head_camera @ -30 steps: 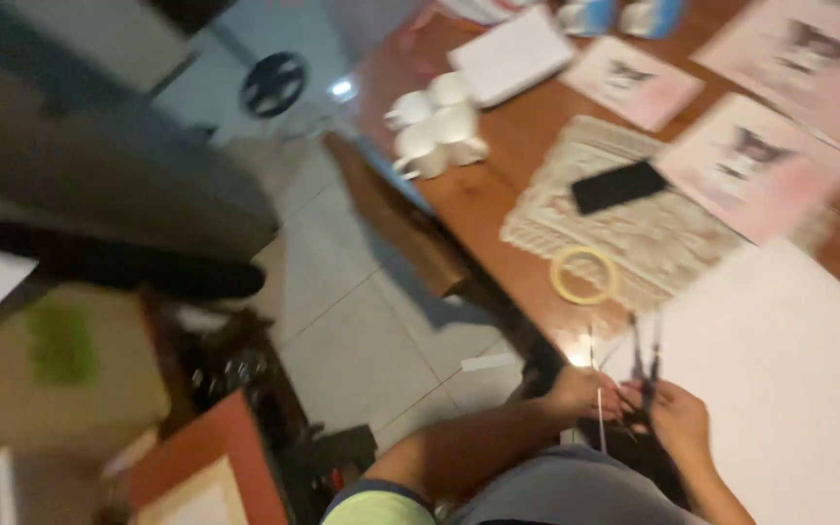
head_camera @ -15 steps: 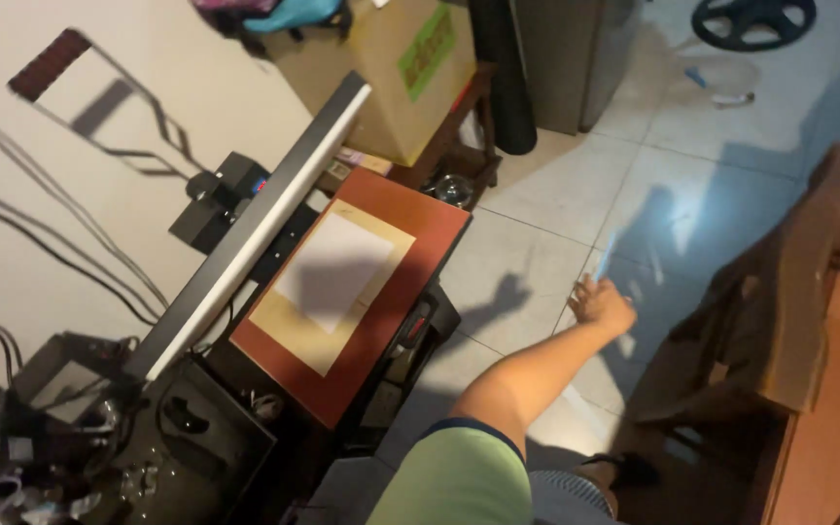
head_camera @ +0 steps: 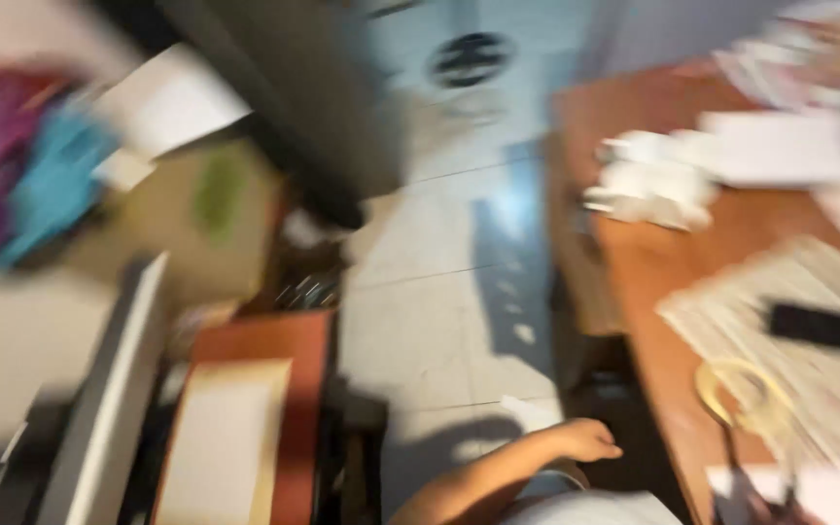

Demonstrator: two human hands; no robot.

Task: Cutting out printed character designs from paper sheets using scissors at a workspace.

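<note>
We note heavy motion blur across the head view; fine detail is lost; one hand point(head_camera: 583, 439) shows at the bottom, forearm running in from the lower middle; which hand it is we cannot tell, though from where the arm enters we judge it more likely the left; the fingers look loosely curled with nothing visible in them, yet the smear does not let us say whether they are together or apart; the other hand is out of view; the hand hangs over the tiled floor point(head_camera: 439, 321), just beside the edge of the wooden table point(head_camera: 653, 321), touching neither as far as we can see; nearest to it on the table lie a ring of tape point(head_camera: 743, 391), set flat on a pale woven mat point(head_camera: 828, 379), and a dark flat rectangular object point(head_camera: 825, 329) on the same mat; to the left stands a press-like machine with a reddish-brown plate point(head_camera: 298, 408) carrying a cream sheet point(head_camera: 218, 437), its upper part raised, presumably leaving the sheet reachable; white cups point(head_camera: 648, 180) sit near the table's far edge
</note>
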